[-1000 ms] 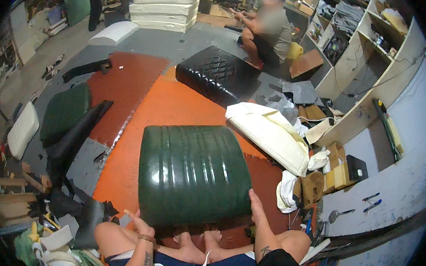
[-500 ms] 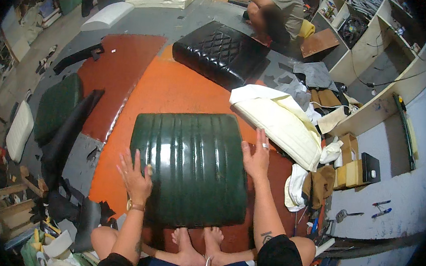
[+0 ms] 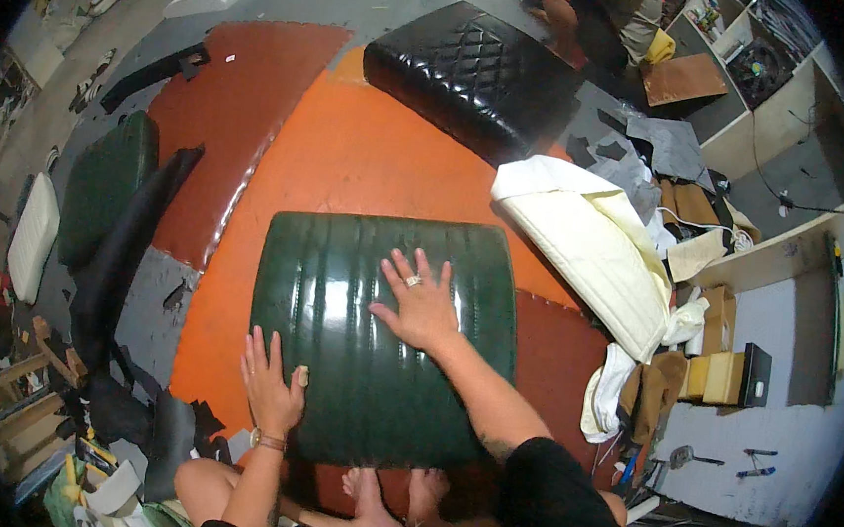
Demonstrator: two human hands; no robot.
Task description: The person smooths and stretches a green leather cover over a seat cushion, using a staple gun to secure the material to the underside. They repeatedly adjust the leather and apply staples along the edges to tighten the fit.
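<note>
A dark green padded seat cushion point(image 3: 354, 377) with stitched channels and a glossy cover lies in front of me, just beyond my feet. My right hand point(image 3: 421, 306), with a ring on one finger, rests flat on its upper middle with the fingers spread. At the cushion's left side, my left hand point(image 3: 273, 391) lies along the edge, fingers stretched out. Something small and pale is on the tip of its thumb; whether it is a wrapping I cannot tell.
Beyond the cushion sits a black quilted cushion point(image 3: 472, 74); to its right lies a cream cover point(image 3: 591, 252). Another green cushion point(image 3: 106, 184) and a white one point(image 3: 35, 238) stand at left. Scraps and shelves point(image 3: 790, 243) line the right side. A person point(image 3: 610, 21) crouches at the back.
My right hand has moved left from the cushion's right edge onto its top. My left hand has slid a little nearer along the left side. The view has shifted.
</note>
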